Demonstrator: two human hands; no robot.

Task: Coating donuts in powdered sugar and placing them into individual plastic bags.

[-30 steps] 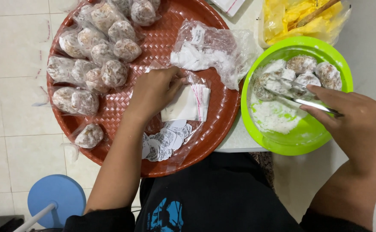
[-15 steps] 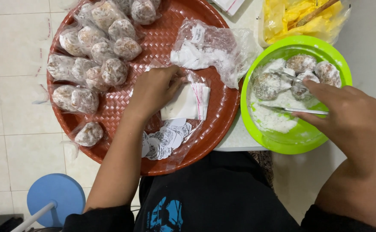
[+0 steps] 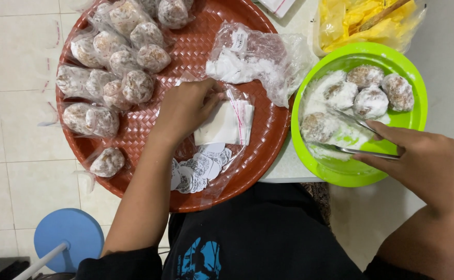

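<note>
Your two hands work over a red tray and a green bowl.

Your right hand (image 3: 429,168) pinches metal tongs (image 3: 359,137), whose tips straddle a powdered ball (image 3: 320,126) in the green bowl (image 3: 411,78) just ahead of your knuckles; four more balls lie beyond. Your left hand (image 3: 185,109), fingers curled together, presses on a stack of small clear bags (image 3: 227,122) on the red woven tray (image 3: 196,46), with wrapped balls (image 3: 110,67) to its left.

Your tongs (image 3: 364,137) were thin, shiny metal, lying nearly flat over the green bowl (image 3: 411,72), tips open around a sugar-dusted ball (image 3: 320,126). The small clear bags (image 3: 224,122) lay stacked flat on the red woven tray (image 3: 196,46).
</note>
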